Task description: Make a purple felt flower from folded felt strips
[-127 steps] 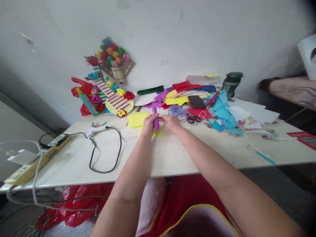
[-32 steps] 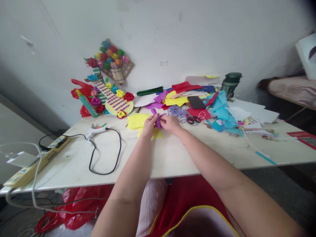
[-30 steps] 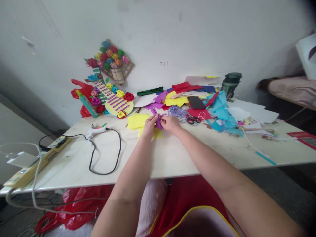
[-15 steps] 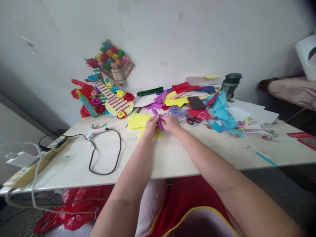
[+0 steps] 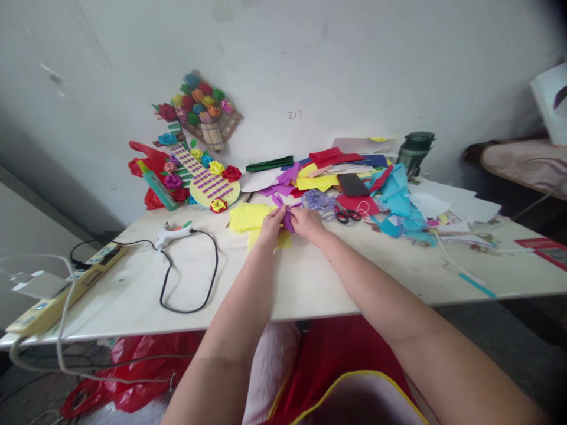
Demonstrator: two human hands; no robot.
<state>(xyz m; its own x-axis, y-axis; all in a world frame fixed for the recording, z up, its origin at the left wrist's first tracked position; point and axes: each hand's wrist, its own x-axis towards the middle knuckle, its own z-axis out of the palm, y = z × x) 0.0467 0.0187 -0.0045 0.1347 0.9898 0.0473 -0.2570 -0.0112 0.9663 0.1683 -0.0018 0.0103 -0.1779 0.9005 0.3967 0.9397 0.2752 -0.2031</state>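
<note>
The left hand [image 5: 271, 226] and right hand [image 5: 307, 224], fingers closed, pinch gathered purple paper [image 5: 288, 221] between them, over yellow paper [image 5: 248, 217] mid-tabletop [image 5: 310, 283]. Far left, a stick-built holder [image 5: 212, 136] carries colourful flowers [image 5: 198, 98]. I cannot tell what the lidded green bottle [image 5: 415, 156], far right, or red bag [image 5: 142, 357], near left below, contains.

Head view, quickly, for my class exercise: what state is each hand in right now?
Left hand: closed, holding the purple paper.
Right hand: closed, fingers pinching the same purple paper.
</note>
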